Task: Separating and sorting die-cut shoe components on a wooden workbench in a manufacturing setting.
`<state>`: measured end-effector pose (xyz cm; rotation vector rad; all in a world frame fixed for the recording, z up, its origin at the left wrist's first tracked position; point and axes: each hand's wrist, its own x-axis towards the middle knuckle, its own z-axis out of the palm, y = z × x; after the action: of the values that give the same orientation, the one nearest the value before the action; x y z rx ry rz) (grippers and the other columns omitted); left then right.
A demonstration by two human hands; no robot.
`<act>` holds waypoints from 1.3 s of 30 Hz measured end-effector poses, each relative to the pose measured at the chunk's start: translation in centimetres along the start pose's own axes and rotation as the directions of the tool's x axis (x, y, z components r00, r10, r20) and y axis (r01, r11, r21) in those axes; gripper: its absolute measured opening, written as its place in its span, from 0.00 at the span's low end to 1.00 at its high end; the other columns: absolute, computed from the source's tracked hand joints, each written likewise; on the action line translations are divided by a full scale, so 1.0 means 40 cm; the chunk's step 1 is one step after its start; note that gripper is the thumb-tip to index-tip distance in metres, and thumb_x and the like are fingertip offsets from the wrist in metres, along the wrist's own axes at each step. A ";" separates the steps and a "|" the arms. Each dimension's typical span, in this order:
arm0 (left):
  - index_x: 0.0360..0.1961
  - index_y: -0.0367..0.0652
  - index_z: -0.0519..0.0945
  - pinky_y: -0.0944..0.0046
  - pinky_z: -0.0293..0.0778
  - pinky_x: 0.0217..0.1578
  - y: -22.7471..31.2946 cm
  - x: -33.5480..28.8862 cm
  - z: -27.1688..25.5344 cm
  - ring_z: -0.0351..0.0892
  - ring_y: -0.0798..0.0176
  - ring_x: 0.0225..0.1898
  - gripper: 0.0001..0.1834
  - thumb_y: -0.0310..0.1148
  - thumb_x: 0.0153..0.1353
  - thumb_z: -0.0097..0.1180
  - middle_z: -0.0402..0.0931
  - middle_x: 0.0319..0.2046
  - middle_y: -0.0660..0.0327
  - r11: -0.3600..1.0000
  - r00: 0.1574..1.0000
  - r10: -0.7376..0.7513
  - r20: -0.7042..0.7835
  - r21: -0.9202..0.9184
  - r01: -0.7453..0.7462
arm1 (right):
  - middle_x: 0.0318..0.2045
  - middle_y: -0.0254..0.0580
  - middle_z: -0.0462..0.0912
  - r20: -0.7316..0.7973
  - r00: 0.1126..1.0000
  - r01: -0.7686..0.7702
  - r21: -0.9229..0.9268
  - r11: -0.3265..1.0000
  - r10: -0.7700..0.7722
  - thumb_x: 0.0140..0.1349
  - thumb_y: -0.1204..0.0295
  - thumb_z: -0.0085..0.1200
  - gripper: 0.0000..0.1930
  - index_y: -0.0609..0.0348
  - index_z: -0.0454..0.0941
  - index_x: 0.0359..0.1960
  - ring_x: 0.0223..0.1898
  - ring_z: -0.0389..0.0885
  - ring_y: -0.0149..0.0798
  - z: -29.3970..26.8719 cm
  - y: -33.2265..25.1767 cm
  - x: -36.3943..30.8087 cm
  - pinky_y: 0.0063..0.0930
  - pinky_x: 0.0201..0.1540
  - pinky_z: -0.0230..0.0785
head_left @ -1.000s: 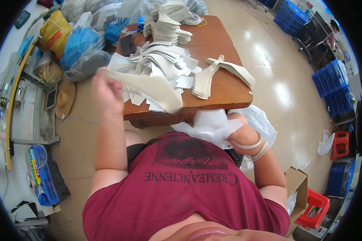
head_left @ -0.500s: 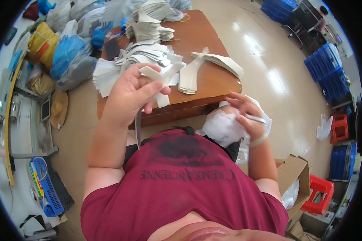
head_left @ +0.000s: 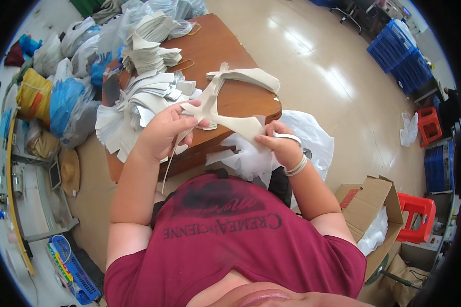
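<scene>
My left hand pinches a cream, flat, branched cut-out piece between thumb and fingers, above the near edge of the brown table. A thin pale strip hangs below this hand. My right hand is closed with thumb and finger on the far end of the same piece, so it spans both hands. A slim pale curved object is also tucked in the right hand; its kind is unclear. Past the hands, on the table, lie a fanned pile of similar pieces and a smaller curved stack.
The brown table also bears a taller stack of pieces. Filled bags crowd the left. White plastic is under my right hand. An open cardboard box and red stool stand at right.
My right hand has moved left and taken hold of the piece's end. The piece now stretches between both hands. The whole view has shifted a little.
</scene>
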<state>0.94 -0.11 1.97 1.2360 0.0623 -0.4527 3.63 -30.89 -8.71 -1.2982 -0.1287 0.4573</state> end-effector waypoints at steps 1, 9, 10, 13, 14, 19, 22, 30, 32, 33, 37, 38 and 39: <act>0.64 0.36 0.64 0.76 0.68 0.22 -0.003 0.008 -0.011 0.73 0.75 0.21 0.30 0.28 0.61 0.59 0.83 0.39 0.54 1.000 1.000 -0.006 0.008 0.004 0.006 | 0.29 0.30 0.77 -0.044 0.999 0.030 -0.033 0.999 -0.032 0.54 0.76 0.67 0.15 0.52 0.68 0.23 0.32 0.74 0.27 -0.027 -0.010 -0.004 0.22 0.34 0.66; 0.55 0.40 0.80 0.75 0.71 0.24 -0.065 0.143 -0.111 0.75 0.76 0.27 0.19 0.31 0.64 0.60 0.82 0.37 0.62 0.938 0.998 -0.061 0.006 0.342 0.055 | 0.32 0.36 0.82 -0.209 0.966 0.113 -0.200 0.973 -0.155 0.54 0.75 0.65 0.13 0.55 0.69 0.24 0.33 0.74 0.28 -0.154 -0.069 0.073 0.26 0.34 0.68; 0.56 0.41 0.79 0.75 0.71 0.25 -0.060 0.173 -0.105 0.75 0.76 0.27 0.19 0.31 0.64 0.59 0.82 0.38 0.62 0.925 0.998 -0.035 -0.059 0.376 0.055 | 0.30 0.36 0.81 -0.265 0.948 0.098 -0.282 0.954 -0.176 0.55 0.72 0.65 0.11 0.59 0.73 0.26 0.32 0.74 0.29 -0.145 -0.081 0.102 0.27 0.34 0.69; 0.59 0.40 0.78 0.71 0.73 0.30 -0.048 0.258 -0.079 0.76 0.74 0.28 0.21 0.32 0.65 0.57 0.80 0.42 0.62 0.896 0.991 0.064 -0.117 0.444 -0.005 | 0.28 0.37 0.81 -0.405 0.851 0.142 -0.434 0.890 -0.334 0.54 0.68 0.64 0.12 0.62 0.75 0.29 0.30 0.74 0.31 -0.125 -0.094 0.213 0.29 0.34 0.69; 0.58 0.39 0.78 0.71 0.74 0.34 -0.052 0.288 -0.076 0.77 0.74 0.29 0.20 0.31 0.66 0.56 0.80 0.43 0.63 0.858 0.981 0.155 -0.116 0.508 -0.076 | 0.28 0.37 0.81 -0.404 0.851 0.143 -0.434 0.889 -0.334 0.54 0.68 0.64 0.12 0.62 0.75 0.29 0.30 0.74 0.31 -0.120 -0.104 0.244 0.29 0.34 0.69; 0.59 0.38 0.77 0.68 0.74 0.46 -0.104 0.420 -0.127 0.80 0.68 0.40 0.21 0.31 0.64 0.56 0.79 0.48 0.59 0.795 0.962 0.213 -0.168 0.603 -0.071 | 0.25 0.44 0.79 -0.466 0.823 -0.035 -0.613 0.789 -0.325 0.53 0.65 0.61 0.12 0.62 0.77 0.31 0.29 0.76 0.38 -0.108 -0.116 0.366 0.34 0.36 0.71; 0.59 0.39 0.77 0.60 0.67 0.62 -0.133 0.461 -0.146 0.71 0.51 0.61 0.29 0.34 0.55 0.64 0.71 0.59 0.50 0.405 0.918 0.390 -0.071 0.909 -0.102 | 0.26 0.48 0.80 -0.497 0.809 -0.087 -0.631 0.771 -0.315 0.54 0.66 0.60 0.11 0.62 0.77 0.31 0.29 0.78 0.46 -0.111 -0.107 0.393 0.39 0.38 0.71; 0.59 0.44 0.77 0.56 0.68 0.61 -0.152 0.472 -0.117 0.71 0.47 0.60 0.31 0.37 0.52 0.66 0.72 0.57 0.49 0.286 0.899 0.423 -0.110 0.958 -0.017 | 0.34 0.53 0.82 -0.361 0.756 -0.051 -0.864 0.500 -0.546 0.52 0.65 0.63 0.13 0.63 0.78 0.31 0.37 0.79 0.54 -0.132 -0.079 0.394 0.42 0.44 0.72; 0.60 0.45 0.76 0.55 0.69 0.60 -0.162 0.459 -0.108 0.72 0.47 0.58 0.32 0.38 0.52 0.66 0.73 0.56 0.49 0.197 0.879 0.464 -0.107 0.980 0.016 | 0.35 0.53 0.81 -0.248 0.728 -0.021 -0.940 0.341 -0.639 0.51 0.65 0.65 0.14 0.64 0.79 0.30 0.38 0.79 0.54 -0.123 -0.083 0.384 0.43 0.45 0.72; 0.60 0.45 0.75 0.55 0.69 0.59 -0.161 0.448 -0.096 0.73 0.46 0.58 0.32 0.38 0.52 0.66 0.74 0.56 0.49 0.228 0.864 0.482 -0.144 0.973 0.035 | 0.35 0.53 0.81 -0.189 0.801 -0.012 -0.954 0.300 -0.568 0.50 0.64 0.66 0.15 0.64 0.79 0.30 0.39 0.79 0.54 -0.117 -0.090 0.375 0.43 0.46 0.72; 0.63 0.43 0.72 0.56 0.69 0.59 -0.157 0.427 -0.084 0.73 0.48 0.58 0.33 0.39 0.55 0.65 0.72 0.58 0.50 0.298 0.903 0.375 -0.208 0.950 0.095 | 0.37 0.51 0.82 -0.191 0.890 -0.037 -0.935 0.353 -0.414 0.49 0.64 0.68 0.16 0.66 0.79 0.29 0.42 0.78 0.56 -0.116 -0.066 0.381 0.44 0.48 0.71; 0.63 0.43 0.72 0.56 0.69 0.59 -0.162 0.424 -0.084 0.73 0.48 0.58 0.33 0.39 0.55 0.65 0.72 0.58 0.50 0.300 0.901 0.378 -0.214 0.949 0.099 | 0.37 0.51 0.82 -0.184 0.892 -0.031 -0.936 0.350 -0.413 0.49 0.64 0.68 0.16 0.66 0.79 0.29 0.42 0.78 0.56 -0.120 -0.061 0.380 0.44 0.48 0.71; 0.61 0.41 0.73 0.55 0.69 0.59 -0.170 0.419 -0.089 0.73 0.47 0.58 0.32 0.39 0.55 0.65 0.73 0.57 0.49 0.302 0.879 0.441 -0.180 0.952 0.044 | 0.38 0.51 0.82 -0.177 0.885 -0.008 -0.930 0.367 -0.430 0.49 0.64 0.68 0.17 0.66 0.78 0.29 0.43 0.78 0.58 -0.117 -0.060 0.378 0.44 0.48 0.71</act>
<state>14.38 -3.56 -10.15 2.5184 -0.0156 0.1085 19.53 -29.55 -10.18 -2.4475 -0.2290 -0.2208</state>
